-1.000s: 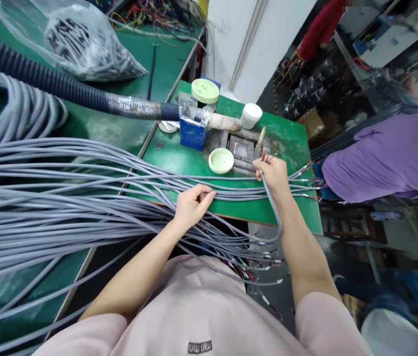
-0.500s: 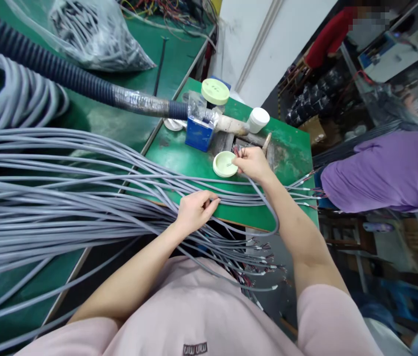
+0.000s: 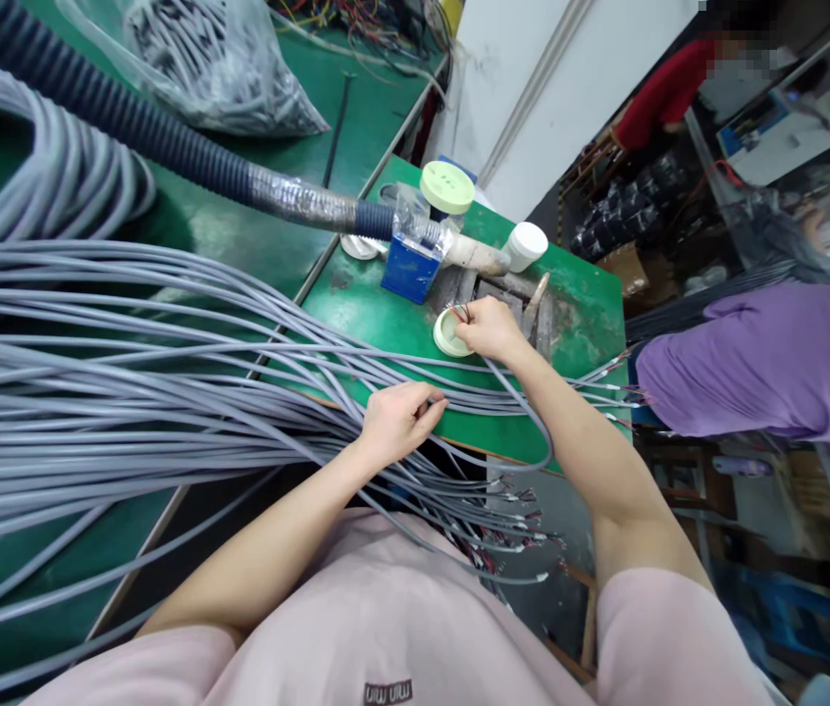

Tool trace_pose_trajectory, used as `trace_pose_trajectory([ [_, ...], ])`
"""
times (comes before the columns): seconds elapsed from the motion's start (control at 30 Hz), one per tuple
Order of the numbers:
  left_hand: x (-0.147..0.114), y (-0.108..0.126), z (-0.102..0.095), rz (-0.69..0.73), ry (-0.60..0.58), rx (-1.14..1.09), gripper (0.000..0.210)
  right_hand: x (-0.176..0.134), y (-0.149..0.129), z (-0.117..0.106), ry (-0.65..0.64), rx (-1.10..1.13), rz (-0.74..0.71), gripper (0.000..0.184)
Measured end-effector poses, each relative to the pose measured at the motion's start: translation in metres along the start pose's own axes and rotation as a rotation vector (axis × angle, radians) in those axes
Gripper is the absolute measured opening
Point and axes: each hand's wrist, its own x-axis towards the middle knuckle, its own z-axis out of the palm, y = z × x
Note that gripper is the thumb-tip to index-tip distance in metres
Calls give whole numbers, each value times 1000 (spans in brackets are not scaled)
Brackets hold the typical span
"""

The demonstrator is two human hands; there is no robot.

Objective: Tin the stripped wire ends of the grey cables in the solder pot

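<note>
My right hand (image 3: 490,328) is closed on the end of a grey cable (image 3: 542,428), whose stripped wire tips are held down in a shallow pale green dish (image 3: 447,338). The cable loops back under my right forearm. My left hand (image 3: 401,419) pinches one grey cable out of a wide bundle of grey cables (image 3: 128,373) that crosses the green bench (image 3: 356,304). Stripped ends of other cables (image 3: 525,520) hang off the near bench edge.
Behind the dish sit a metal pot (image 3: 497,291), a blue box (image 3: 409,270), a green-lidded jar (image 3: 446,188) and a white cup (image 3: 525,245). A corrugated dark hose (image 3: 113,108) ends above them. A bag of wires (image 3: 201,64) lies far left. A person in purple (image 3: 760,363) works at right.
My right hand has carried the cable end leftward from beside the metal pot to the pale green dish. My left hand has stayed pinching a cable in the bundle.
</note>
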Motion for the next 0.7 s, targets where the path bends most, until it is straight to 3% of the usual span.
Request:
trace_pose_trajectory([
  [0.23, 0, -1, 0, -7, 6, -29, 16, 0, 11, -11, 71, 51, -21, 13],
  [0.43, 0, 0, 0, -7, -5, 1, 17, 9, 65, -30, 266, 302, 122, 14],
  [0.57, 0, 0, 0, 10, 1, 27, 18, 25, 96, -22, 295, 260, 207, 19],
  [0.7, 0, 0, 0, 32, -4, 37, 19, 38, 109, -11, 259, 217, 256, 22],
])
